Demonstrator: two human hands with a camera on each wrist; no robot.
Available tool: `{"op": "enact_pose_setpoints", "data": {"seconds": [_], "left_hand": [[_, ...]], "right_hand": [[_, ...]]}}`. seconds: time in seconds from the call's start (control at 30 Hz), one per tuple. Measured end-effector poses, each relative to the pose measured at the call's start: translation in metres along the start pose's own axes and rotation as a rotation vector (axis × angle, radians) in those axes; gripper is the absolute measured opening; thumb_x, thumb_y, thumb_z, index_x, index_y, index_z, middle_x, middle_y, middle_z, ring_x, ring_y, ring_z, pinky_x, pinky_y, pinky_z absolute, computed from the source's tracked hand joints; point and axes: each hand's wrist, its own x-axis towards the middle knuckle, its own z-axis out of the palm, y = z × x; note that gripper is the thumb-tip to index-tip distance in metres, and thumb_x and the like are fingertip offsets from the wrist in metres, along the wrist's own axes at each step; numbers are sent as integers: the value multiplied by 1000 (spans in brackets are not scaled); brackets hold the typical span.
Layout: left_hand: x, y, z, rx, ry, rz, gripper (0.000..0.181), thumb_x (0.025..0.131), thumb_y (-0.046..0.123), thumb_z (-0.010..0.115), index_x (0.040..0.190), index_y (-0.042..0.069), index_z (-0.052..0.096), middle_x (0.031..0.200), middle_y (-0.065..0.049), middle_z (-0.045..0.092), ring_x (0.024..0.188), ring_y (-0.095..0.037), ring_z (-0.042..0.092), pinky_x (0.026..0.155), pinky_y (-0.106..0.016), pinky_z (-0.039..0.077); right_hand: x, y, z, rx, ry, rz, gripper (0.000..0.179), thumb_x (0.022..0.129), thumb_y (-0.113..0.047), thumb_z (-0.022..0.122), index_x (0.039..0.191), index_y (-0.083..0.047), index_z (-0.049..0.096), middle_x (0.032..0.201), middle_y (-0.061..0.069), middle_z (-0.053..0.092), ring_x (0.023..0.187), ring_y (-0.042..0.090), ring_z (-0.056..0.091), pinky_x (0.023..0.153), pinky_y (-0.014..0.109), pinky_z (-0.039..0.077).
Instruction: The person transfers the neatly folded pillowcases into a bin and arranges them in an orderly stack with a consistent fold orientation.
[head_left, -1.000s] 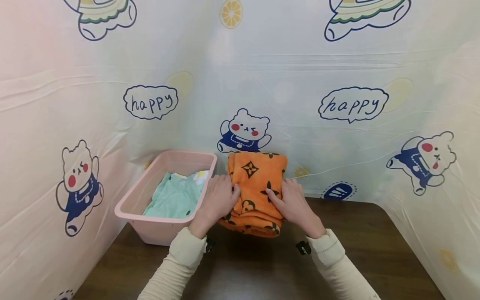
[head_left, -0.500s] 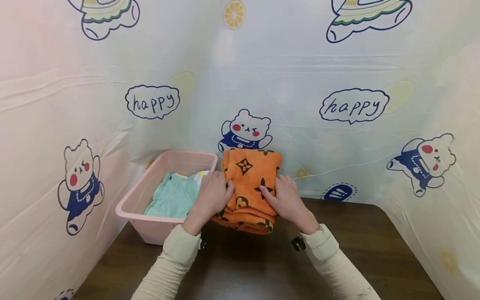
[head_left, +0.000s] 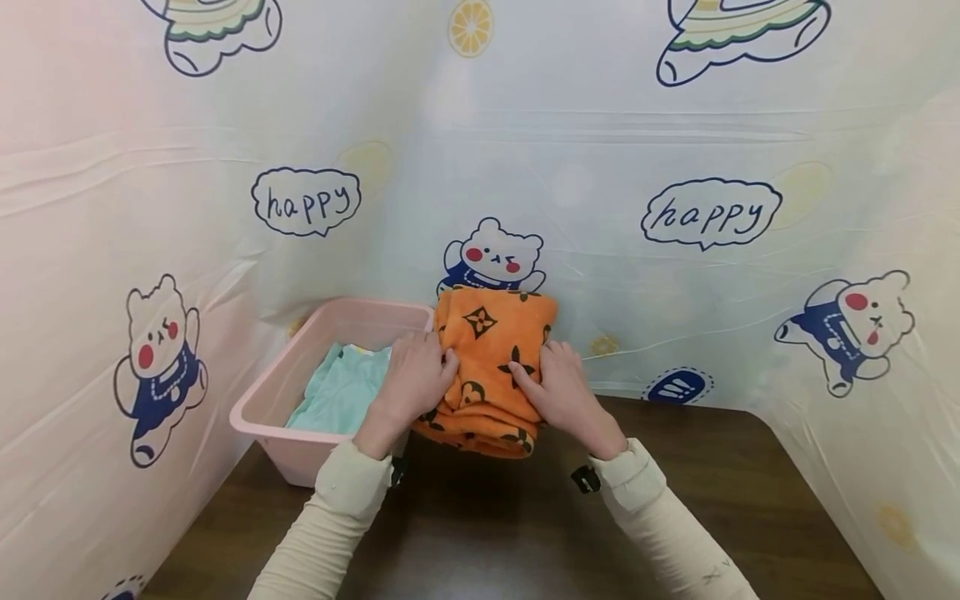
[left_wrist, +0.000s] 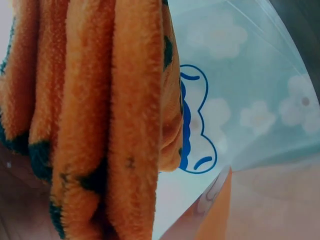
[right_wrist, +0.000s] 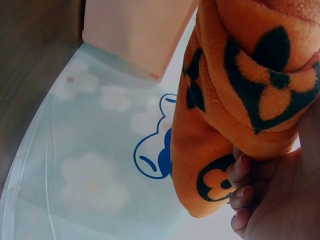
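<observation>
A folded orange fleece cloth point(head_left: 491, 333) with dark flower shapes is held up above the table. My left hand point(head_left: 411, 375) grips its left edge, thumb on the front face. On the right edge my right hand point(head_left: 568, 385) grips it the same way. Thick stacked folds of the fleece cloth point(left_wrist: 135, 115) fill the left wrist view, where the left hand is hidden. From below, curled fingers of the right hand point(right_wrist: 275, 205) show under the fleece. A pink plastic bin point(head_left: 300, 461) stands just left of the left hand, with folded mint-green fabric point(head_left: 341, 387) inside.
The dark wooden table point(head_left: 690, 492) extends under and right of the hands. A pale printed curtain point(head_left: 585, 275) hangs close behind and along both sides. The left forearm crosses in front of the bin's right end.
Both hands have moved left and slightly up with the orange fleece cloth, which now stands closer to the pink bin. The left hand now covers more of the bin's right side.
</observation>
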Motion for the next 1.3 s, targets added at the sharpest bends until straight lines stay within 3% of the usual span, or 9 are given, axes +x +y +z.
{"op": "enact_pose_setpoints", "data": {"seconds": [0.2, 0.47, 0.73, 1.07, 1.3], "left_hand": [[3, -4, -6, -10, -41, -27, 33, 100, 19, 48, 70, 7, 45, 64, -9, 42, 58, -26, 41, 60, -36, 35], [8, -9, -16, -14, -79, -58, 27, 103, 23, 44, 83, 5, 47, 80, -11, 48, 73, -28, 46, 73, -40, 40], [12, -17, -24, -30, -85, -67, 28, 103, 22, 42, 81, 5, 46, 78, -11, 47, 73, -28, 44, 75, -40, 37], [16, -25, -33, 34, -41, -46, 34, 102, 20, 43, 70, 7, 44, 68, -10, 43, 64, -28, 43, 66, -36, 34], [15, -30, -40, 63, -3, -25, 37, 99, 18, 45, 63, 9, 41, 61, -8, 38, 57, -28, 41, 59, -36, 33]], "right_hand": [[5, -6, -1, 14, -8, -4, 45, 104, -49, 51, 92, -6, 58, 82, 6, 48, 80, 26, 39, 78, 38, 31], [11, -12, -3, 31, 3, -33, 45, 103, -48, 51, 103, -4, 59, 92, 7, 52, 87, 27, 41, 82, 40, 34], [21, -19, -4, 39, -20, -25, 45, 104, -49, 50, 96, -5, 57, 88, 7, 49, 87, 27, 39, 83, 40, 32], [30, -29, -5, 13, -33, -33, 45, 104, -50, 48, 88, -8, 53, 84, 7, 46, 84, 27, 38, 80, 38, 31], [35, -34, -4, 15, -35, -47, 48, 104, -52, 48, 84, -9, 53, 90, 7, 51, 86, 27, 40, 85, 40, 33]]}}
